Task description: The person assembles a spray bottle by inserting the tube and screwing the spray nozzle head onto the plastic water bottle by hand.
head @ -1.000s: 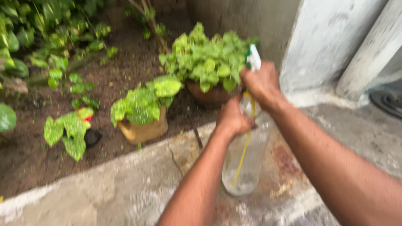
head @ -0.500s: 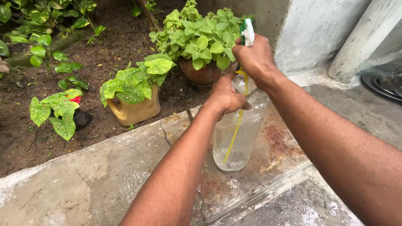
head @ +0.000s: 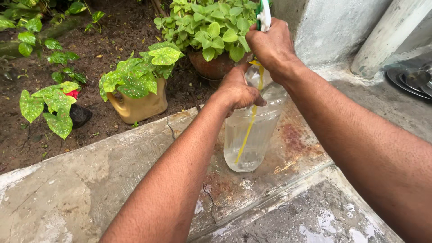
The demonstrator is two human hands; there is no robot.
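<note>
Above the stained concrete ledge, the left hand clamps its grip around the neck of a clear plastic spray bottle, while the right hand closes over its white-and-green trigger head, near potted plants.

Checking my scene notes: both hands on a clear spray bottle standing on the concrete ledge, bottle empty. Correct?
Not quite: the spray bottle is not empty; the head view shows water filling its lower part. The rest stands: left hand grips its shoulder, right hand the sprayer top, on the concrete ledge.
</note>
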